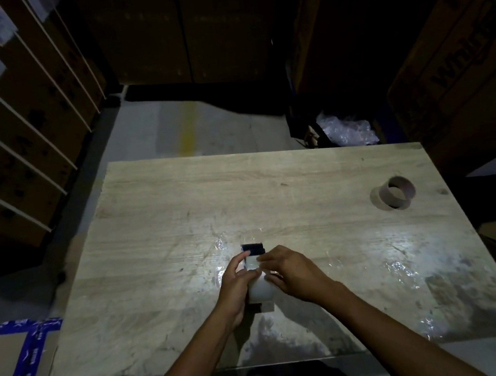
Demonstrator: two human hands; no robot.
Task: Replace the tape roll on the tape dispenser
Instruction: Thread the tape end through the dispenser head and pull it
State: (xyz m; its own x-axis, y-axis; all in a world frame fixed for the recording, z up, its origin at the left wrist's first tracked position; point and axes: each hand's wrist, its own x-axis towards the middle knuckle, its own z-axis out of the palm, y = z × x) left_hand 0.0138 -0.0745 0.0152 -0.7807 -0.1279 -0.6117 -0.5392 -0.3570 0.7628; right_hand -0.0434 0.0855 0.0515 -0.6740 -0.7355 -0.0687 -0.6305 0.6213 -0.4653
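Observation:
A tape dispenser [253, 249] with a dark front end lies on the wooden table [182, 212], near its front middle. A pale tape roll [259, 289] sits in the dispenser, brightly lit. My left hand [235, 286] grips the dispenser and roll from the left side. My right hand [294, 269] rests on the roll from the right, with its fingertips on the tape at the top. An empty brown cardboard core [397, 192] lies on the table at the far right, apart from both hands.
Cardboard boxes stand along the left wall [8, 135] and at the right [455, 61]. Crumpled clear plastic [346, 131] lies beyond the table's far edge. A box with blue tape [21, 361] sits on the floor at the lower left. The room is dim.

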